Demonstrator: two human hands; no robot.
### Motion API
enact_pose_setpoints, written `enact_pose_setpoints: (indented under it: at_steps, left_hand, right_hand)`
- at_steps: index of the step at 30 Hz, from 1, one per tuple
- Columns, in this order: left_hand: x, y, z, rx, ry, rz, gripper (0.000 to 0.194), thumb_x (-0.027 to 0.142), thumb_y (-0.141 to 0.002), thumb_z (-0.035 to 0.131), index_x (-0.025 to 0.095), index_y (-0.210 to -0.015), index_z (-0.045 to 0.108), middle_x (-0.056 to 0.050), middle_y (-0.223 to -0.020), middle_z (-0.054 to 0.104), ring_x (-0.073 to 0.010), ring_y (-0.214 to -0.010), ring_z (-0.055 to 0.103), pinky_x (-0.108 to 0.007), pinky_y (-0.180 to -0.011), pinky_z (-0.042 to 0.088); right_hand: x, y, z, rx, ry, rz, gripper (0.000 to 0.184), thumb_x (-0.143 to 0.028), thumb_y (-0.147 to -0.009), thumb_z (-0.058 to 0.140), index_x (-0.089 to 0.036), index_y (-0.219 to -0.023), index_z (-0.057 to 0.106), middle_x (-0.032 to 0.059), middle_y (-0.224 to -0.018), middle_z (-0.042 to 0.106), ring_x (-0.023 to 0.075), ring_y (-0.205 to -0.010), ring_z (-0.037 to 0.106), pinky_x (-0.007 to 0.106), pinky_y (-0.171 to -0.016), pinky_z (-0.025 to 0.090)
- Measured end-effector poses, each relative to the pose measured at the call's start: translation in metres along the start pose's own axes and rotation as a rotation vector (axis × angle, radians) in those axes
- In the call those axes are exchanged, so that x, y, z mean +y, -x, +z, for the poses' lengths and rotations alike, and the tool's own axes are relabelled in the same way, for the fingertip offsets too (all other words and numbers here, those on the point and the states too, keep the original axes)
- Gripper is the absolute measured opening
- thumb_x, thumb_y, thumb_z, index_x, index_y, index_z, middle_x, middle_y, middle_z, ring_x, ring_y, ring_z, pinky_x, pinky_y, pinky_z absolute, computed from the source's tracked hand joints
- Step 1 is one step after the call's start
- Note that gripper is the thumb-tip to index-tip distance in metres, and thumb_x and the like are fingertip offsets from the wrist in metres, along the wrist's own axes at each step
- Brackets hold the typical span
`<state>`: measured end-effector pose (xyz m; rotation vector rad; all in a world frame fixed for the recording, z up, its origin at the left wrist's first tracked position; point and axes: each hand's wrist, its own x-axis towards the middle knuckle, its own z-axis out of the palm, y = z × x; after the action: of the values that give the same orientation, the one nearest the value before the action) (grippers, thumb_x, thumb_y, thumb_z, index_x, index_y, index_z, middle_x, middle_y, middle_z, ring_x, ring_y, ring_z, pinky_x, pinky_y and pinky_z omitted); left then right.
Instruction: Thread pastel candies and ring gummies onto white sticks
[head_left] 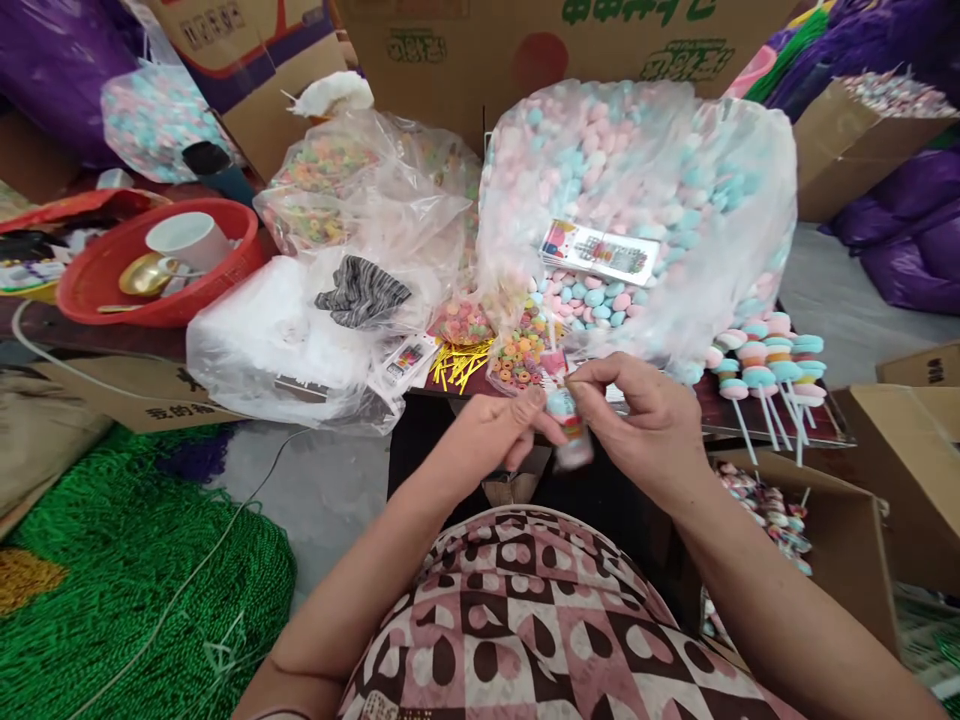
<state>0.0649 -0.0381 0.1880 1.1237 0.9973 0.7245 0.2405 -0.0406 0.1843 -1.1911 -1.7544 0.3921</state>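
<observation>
Candy skewer, blurred, held between both hands just above the near edge of the counter: left hand pinches its lower part, right hand grips its upper end with thumb and fingers. Far behind, a large clear bag of pink and blue candies with a printed card in it. Finished skewers lie to the right. Ring candies and gold twist ties lie just beyond the hands. Red basket far left.
</observation>
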Motion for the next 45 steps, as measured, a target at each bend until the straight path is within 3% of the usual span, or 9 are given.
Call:
enact_pose_setpoints:
  at_steps: [3, 7, 11, 15, 21, 27, 31, 37, 45]
  left_hand:
    - [-0.012, -0.008, 0.004, -0.025, 0.093, -0.055, 0.063, 0.069, -0.086, 0.044, 0.015, -0.058, 0.06, 0.001, -0.043, 0.047, -0.0069, -0.04, 0.038, -0.022, -0.044, 0.032]
    - [-0.012, -0.014, 0.003, 0.047, 0.239, 0.005, 0.032, 0.047, -0.078, 0.069, 0.018, -0.087, 0.064, 0.007, -0.054, 0.047, -0.0048, -0.043, 0.034, -0.019, -0.043, 0.03]
    - [-0.009, -0.008, 0.004, -0.029, -0.046, 0.144, 0.027, 0.028, -0.076, 0.073, 0.019, -0.102, 0.069, -0.001, -0.086, 0.068, -0.0083, -0.064, 0.055, -0.021, -0.063, 0.046]
    - [-0.017, -0.01, 0.017, -0.195, -0.309, 0.174, 0.027, 0.026, -0.083, 0.065, 0.02, -0.108, 0.072, -0.006, -0.11, 0.07, -0.0174, -0.095, 0.063, -0.028, -0.086, 0.048]
    - [-0.032, -0.025, 0.032, -0.216, -0.501, 0.052, 0.05, 0.032, -0.088, 0.06, 0.025, -0.137, 0.053, 0.005, -0.072, 0.059, -0.0095, -0.063, 0.053, -0.023, -0.065, 0.044]
    - [-0.043, -0.039, 0.031, -0.05, -0.3, 0.051, 0.034, 0.035, -0.089, 0.059, 0.024, -0.122, 0.062, 0.007, -0.063, 0.052, -0.0073, -0.056, 0.049, -0.021, -0.058, 0.041]
    - [-0.047, -0.044, 0.036, -0.019, -0.225, 0.007, 0.033, 0.036, -0.087, 0.061, 0.023, -0.117, 0.064, 0.006, -0.062, 0.052, -0.0072, -0.056, 0.049, -0.021, -0.057, 0.04]
    - [-0.047, -0.044, 0.034, 0.02, -0.226, -0.045, 0.034, 0.037, -0.087, 0.061, 0.021, -0.117, 0.064, 0.006, -0.063, 0.053, -0.0068, -0.056, 0.049, -0.021, -0.058, 0.039]
    - [-0.055, -0.042, 0.028, -0.005, -0.257, -0.089, 0.036, 0.038, -0.088, 0.056, 0.019, -0.119, 0.063, 0.006, -0.062, 0.052, -0.0078, -0.056, 0.049, -0.022, -0.057, 0.04]
  right_hand:
    - [-0.001, 0.003, -0.002, 0.004, -0.004, -0.024, 0.012, -0.016, -0.087, 0.055, -0.022, -0.081, 0.063, -0.0003, -0.07, 0.063, 0.0134, -0.066, 0.059, 0.026, -0.063, 0.044]
    - [0.009, 0.017, 0.001, -0.107, -0.239, 0.078, 0.01, -0.02, -0.087, 0.06, -0.022, -0.079, 0.065, -0.0003, -0.07, 0.063, 0.0138, -0.067, 0.058, 0.027, -0.064, 0.044]
    - [0.026, 0.034, 0.004, -0.1, -0.719, 0.445, 0.013, -0.033, -0.085, 0.067, -0.022, -0.078, 0.066, 0.0024, -0.097, 0.067, 0.0158, -0.085, 0.061, 0.029, -0.075, 0.047]
    - [0.036, 0.058, 0.001, -0.088, -0.916, 0.632, 0.025, -0.047, -0.084, 0.066, -0.022, -0.086, 0.063, -0.0023, -0.071, 0.06, 0.0112, -0.063, 0.053, 0.025, -0.06, 0.042]
    - [0.07, 0.135, -0.023, 0.259, -0.525, 0.915, 0.027, -0.046, -0.084, 0.059, -0.02, -0.088, 0.063, -0.0028, -0.063, 0.056, 0.0102, -0.054, 0.047, 0.023, -0.05, 0.036]
    - [0.141, 0.25, -0.059, 0.57, -0.158, 1.256, 0.04, -0.055, -0.075, 0.054, -0.018, -0.088, 0.062, -0.0008, -0.059, 0.057, 0.0137, -0.049, 0.045, 0.027, -0.049, 0.037]
    - [0.181, 0.288, -0.08, 0.684, 0.048, 1.357, 0.041, -0.051, -0.068, 0.056, -0.019, -0.091, 0.065, 0.0062, -0.079, 0.067, 0.0238, -0.077, 0.06, 0.039, -0.076, 0.048]
    - [0.202, 0.26, -0.093, 0.757, 0.105, 1.284, 0.043, -0.04, -0.064, 0.062, -0.016, -0.099, 0.068, 0.0124, -0.102, 0.07, 0.0296, -0.103, 0.061, 0.048, -0.1, 0.041]
    - [0.14, 0.125, -0.113, 0.78, -0.077, 0.801, 0.034, -0.043, -0.08, 0.063, -0.019, -0.103, 0.069, 0.005, -0.089, 0.071, 0.0132, -0.067, 0.063, 0.028, -0.064, 0.053]
